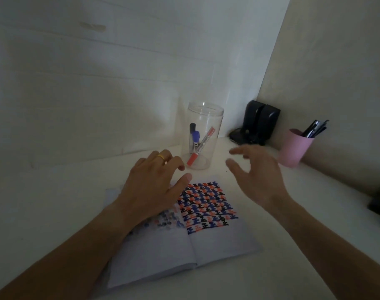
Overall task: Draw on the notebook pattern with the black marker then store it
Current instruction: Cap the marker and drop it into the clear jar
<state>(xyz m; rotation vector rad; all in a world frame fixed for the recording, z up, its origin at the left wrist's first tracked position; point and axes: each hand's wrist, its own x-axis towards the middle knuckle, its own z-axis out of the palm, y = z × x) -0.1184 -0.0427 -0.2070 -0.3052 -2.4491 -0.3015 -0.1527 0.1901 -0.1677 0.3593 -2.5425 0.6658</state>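
Observation:
An open notebook [217, 241] lies on the white desk, its right page filled with a red, blue and black pattern [208, 205]. Behind it stands a clear plastic jar [203, 118] holding a red marker [201, 146], a blue marker [195, 138] and a black-capped marker [192, 127] behind the blue one. My left hand [154, 185], with a gold ring, hovers over the left page with fingers spread toward the jar. My right hand [258, 178] is raised to the right of the jar, fingers apart and blurred, holding nothing.
A pink cup [294, 150] with dark pens stands at the right by the wall. Black speakers [258, 124] sit in the corner behind the jar. A dark object [379, 202] lies at the right edge. Walls close in behind and on the right.

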